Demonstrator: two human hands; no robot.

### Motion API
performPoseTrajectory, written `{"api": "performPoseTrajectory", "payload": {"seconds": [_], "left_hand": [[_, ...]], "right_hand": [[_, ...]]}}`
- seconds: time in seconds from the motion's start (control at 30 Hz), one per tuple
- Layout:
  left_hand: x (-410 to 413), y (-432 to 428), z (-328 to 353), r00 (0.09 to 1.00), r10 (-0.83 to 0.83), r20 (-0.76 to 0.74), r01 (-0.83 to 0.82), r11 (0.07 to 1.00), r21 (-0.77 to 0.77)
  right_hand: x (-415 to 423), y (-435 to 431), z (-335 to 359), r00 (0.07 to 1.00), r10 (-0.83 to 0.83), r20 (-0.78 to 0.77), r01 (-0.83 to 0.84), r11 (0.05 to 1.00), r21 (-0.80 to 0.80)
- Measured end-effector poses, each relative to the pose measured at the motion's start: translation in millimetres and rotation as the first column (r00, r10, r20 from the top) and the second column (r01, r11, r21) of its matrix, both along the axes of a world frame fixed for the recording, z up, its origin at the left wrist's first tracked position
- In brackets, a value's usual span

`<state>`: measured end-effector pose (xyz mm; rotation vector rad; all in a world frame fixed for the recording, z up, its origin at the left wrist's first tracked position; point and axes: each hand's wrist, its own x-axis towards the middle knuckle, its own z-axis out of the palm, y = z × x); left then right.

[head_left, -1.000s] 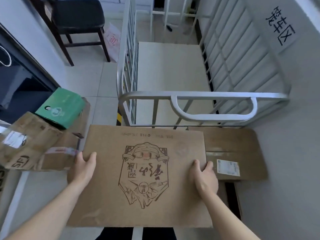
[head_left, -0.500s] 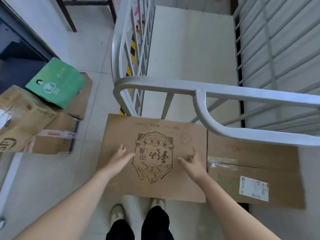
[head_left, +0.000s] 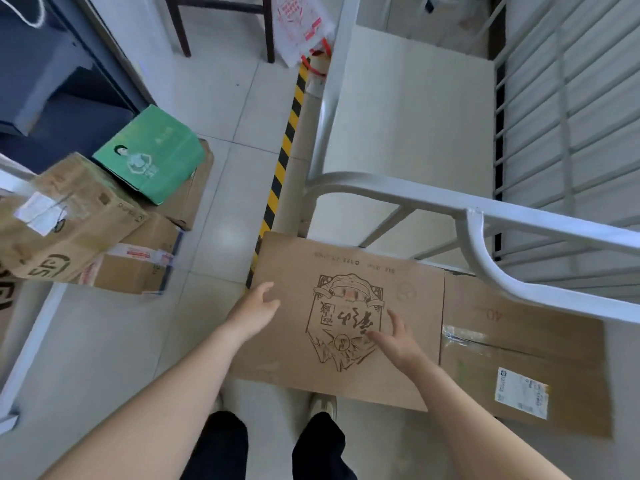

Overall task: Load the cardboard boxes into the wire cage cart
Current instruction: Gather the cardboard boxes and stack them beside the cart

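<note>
1. Now hovering over the printed cardboard box [head_left: 346, 320]: left hand [head_left: 254, 311] at its left edge, right hand [head_left: 398, 337] over the printed emblem, nearer the middle.
2. Fingers spread on both hands, holding nothing; contact with the cardboard too blurred to judge.
3. Lying flat on the floor just outside the wire cage cart [head_left: 408, 202], under its curved rail, long axis running left to right across the feet.
4. Touching edge to edge with a second flat box [head_left: 519, 355] on the right.
5. Probably needs lifting up, forward over the rail; right hand should shift out to the far edge first.
6. More boxes [head_left: 69, 220] stacked well apart at left.
</note>
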<state>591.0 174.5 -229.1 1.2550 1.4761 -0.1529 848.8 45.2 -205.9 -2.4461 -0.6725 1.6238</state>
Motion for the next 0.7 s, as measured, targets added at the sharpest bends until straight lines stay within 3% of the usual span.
{"api": "performPoseTrajectory", "payload": {"seconds": [0.23,0.33,0.5,0.7], "left_hand": [[-113,76,66,0.996,-0.076,0.04,0.069,0.985,0.158],[-194,103,101,0.997,-0.079,-0.011,0.079,0.971,0.226],[-342,137,139,0.99,0.039,-0.138,0.006,0.951,0.311],[-443,167,136,0.959,0.196,-0.206,-0.114,0.929,0.351]], "right_hand": [[-121,103,74,0.966,0.169,0.194,-0.204,0.963,0.177],[-201,152,101,0.928,0.275,0.25,-0.334,0.912,0.238],[-333,235,122,0.773,0.581,0.253,-0.631,0.743,0.222],[-440,311,115,0.647,0.711,0.275,-0.762,0.6,0.243]]}}
